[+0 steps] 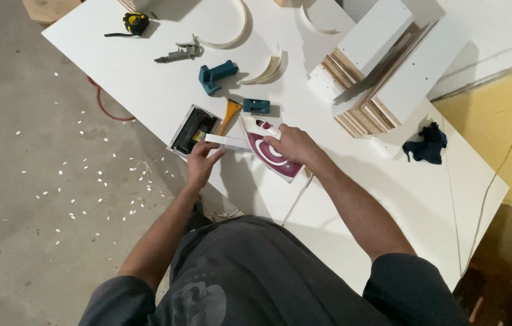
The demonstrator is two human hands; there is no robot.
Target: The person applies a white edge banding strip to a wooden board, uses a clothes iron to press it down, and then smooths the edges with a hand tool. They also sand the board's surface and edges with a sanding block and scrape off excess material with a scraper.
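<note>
The right hand (290, 145) is closed around the handle of a purple-and-white clothes iron (270, 150), pressing its nose toward a narrow white edging strip (227, 142). The left hand (200, 162) pinches that strip just left of the iron, apparently steadying it clear of the heat. Beyond the iron lie an orange-handled scraper (228, 115) and a small teal block (256, 106).

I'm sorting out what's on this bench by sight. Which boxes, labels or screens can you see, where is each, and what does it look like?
Open box: at the near-left table edge, just above the left hand; rectangular, pale rim, dark inside, with a small yellow label.
Logo on the iron: white ring on the purple-and-white body, under the right hand.
Tape measure: far left of the table; yellow and black, any marking too small to tell.
No screens or signs.
</note>
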